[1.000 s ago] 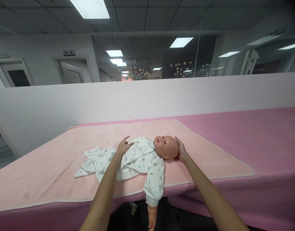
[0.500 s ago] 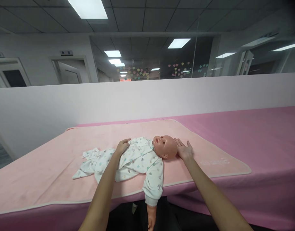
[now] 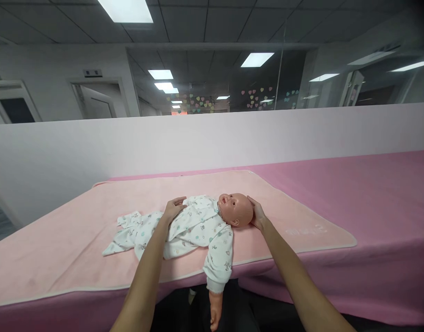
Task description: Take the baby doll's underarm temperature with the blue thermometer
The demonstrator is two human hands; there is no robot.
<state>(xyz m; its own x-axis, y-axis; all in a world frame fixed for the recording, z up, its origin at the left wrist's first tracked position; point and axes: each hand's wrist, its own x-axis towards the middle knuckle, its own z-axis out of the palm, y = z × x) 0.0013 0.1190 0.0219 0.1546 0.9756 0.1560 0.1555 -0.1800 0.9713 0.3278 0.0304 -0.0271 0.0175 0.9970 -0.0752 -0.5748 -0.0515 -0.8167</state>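
A baby doll [image 3: 201,226] in a white printed outfit lies face up, its head toward the right. Its near arm hangs over the front edge. My left hand [image 3: 174,208] rests on the far side of the doll's belly, fingers stretched out. Cupped against the crown and back of the doll's head [image 3: 235,210] is my right hand [image 3: 256,213]; its fingers curve round behind the head and are partly hidden. Under the doll spreads a peach blanket [image 3: 76,230] with a pale border.
The blanket lies on a pink-covered table [image 3: 381,198]. A low white partition [image 3: 212,143] runs along the table's far side, with a glass window [image 3: 212,83] above it. My dark-clothed legs show below the front edge.
My right hand has moved left and closed round the doll's head, its fingers no longer spread. My left hand stays on the doll's body, and the camera view has shifted slightly.
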